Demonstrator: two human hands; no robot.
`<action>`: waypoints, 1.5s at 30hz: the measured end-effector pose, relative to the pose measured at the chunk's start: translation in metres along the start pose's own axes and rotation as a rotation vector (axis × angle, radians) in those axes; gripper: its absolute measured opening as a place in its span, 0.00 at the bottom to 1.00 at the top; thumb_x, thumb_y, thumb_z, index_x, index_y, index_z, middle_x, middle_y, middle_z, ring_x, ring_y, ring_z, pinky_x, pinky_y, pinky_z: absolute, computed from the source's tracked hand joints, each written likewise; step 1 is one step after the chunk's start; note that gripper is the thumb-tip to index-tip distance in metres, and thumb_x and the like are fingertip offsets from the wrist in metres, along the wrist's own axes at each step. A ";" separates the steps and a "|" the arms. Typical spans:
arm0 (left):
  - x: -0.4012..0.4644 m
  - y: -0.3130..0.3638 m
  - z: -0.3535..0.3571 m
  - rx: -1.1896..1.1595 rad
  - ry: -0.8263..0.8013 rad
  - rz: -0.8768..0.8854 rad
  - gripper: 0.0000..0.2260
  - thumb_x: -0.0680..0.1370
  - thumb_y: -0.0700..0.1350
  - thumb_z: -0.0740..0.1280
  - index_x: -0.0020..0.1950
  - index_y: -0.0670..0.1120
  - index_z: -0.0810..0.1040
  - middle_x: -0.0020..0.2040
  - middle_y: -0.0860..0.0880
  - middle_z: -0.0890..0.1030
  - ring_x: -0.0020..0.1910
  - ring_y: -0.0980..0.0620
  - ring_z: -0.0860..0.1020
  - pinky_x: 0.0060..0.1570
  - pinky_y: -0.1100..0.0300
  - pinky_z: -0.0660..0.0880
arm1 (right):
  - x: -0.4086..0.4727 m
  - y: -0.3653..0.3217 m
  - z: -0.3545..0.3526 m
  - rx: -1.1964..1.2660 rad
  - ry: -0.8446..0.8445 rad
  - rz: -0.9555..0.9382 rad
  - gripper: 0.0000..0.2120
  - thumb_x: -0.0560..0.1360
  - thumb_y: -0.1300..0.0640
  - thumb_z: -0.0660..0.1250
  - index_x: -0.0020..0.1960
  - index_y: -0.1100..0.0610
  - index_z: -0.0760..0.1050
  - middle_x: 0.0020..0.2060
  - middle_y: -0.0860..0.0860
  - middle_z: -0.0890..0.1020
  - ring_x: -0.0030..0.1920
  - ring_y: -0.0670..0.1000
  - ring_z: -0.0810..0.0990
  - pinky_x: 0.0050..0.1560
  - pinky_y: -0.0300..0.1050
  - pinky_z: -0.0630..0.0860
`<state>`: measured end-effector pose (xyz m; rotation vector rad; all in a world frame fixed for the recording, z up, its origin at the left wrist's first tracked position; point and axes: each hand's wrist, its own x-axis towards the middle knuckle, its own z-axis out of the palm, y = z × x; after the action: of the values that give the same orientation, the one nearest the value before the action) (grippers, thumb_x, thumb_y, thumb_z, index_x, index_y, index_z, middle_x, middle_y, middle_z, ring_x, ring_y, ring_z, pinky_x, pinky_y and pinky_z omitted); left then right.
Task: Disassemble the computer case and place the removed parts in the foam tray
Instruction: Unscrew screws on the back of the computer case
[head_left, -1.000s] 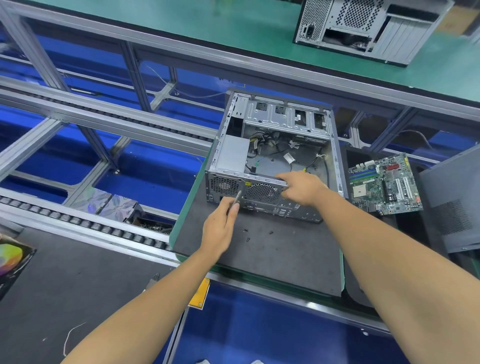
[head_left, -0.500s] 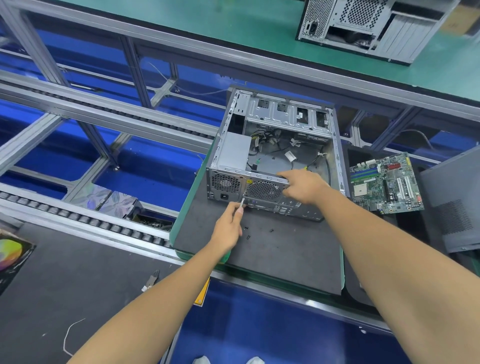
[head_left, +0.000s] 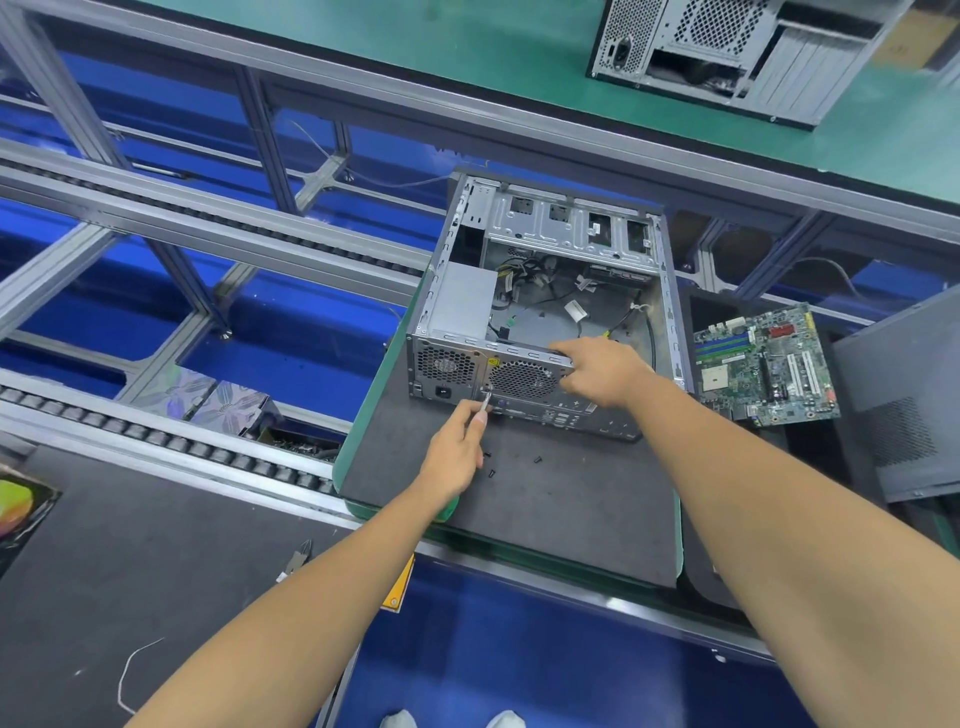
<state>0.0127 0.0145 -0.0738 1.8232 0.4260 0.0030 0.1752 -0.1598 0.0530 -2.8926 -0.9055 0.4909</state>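
Left hand (head_left: 457, 448) fingers (head_left: 480, 415) pinch a tool (head_left: 486, 399) against the case (head_left: 524, 379).

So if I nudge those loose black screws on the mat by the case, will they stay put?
Probably they would roll or skitter: the screws look tiny, light and rounded. The dark mat looks soft and matte, which may slow them. They are likely fiddly to pinch, lying scattered and apart.

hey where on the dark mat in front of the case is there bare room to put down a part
The dark mat is bare along its near edge and near right corner, below the right forearm. It is crowded nearer the computer case: loose screws lie beside the left hand, while the right hand grips the case's rear rim.
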 end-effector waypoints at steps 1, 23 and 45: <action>0.000 0.000 0.000 -0.003 0.002 0.002 0.07 0.85 0.59 0.55 0.56 0.64 0.72 0.29 0.50 0.77 0.26 0.58 0.72 0.29 0.58 0.71 | 0.001 0.000 0.000 0.001 0.000 -0.001 0.29 0.73 0.54 0.65 0.74 0.40 0.70 0.41 0.45 0.81 0.45 0.51 0.75 0.38 0.44 0.67; -0.001 0.001 -0.004 -0.033 -0.037 0.002 0.09 0.86 0.56 0.54 0.63 0.62 0.71 0.29 0.50 0.76 0.26 0.58 0.72 0.27 0.60 0.71 | 0.003 0.000 0.002 0.000 -0.020 0.004 0.31 0.74 0.52 0.66 0.77 0.41 0.66 0.36 0.39 0.77 0.45 0.52 0.76 0.39 0.46 0.70; -0.005 0.009 -0.010 -0.182 -0.132 -0.071 0.10 0.87 0.56 0.54 0.66 0.61 0.70 0.31 0.46 0.72 0.25 0.54 0.65 0.24 0.60 0.66 | 0.001 -0.002 0.000 -0.005 -0.002 -0.009 0.30 0.73 0.53 0.66 0.74 0.39 0.69 0.31 0.40 0.76 0.41 0.52 0.77 0.33 0.42 0.65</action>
<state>0.0082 0.0206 -0.0614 1.6181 0.3839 -0.1233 0.1747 -0.1581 0.0529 -2.8916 -0.9208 0.4916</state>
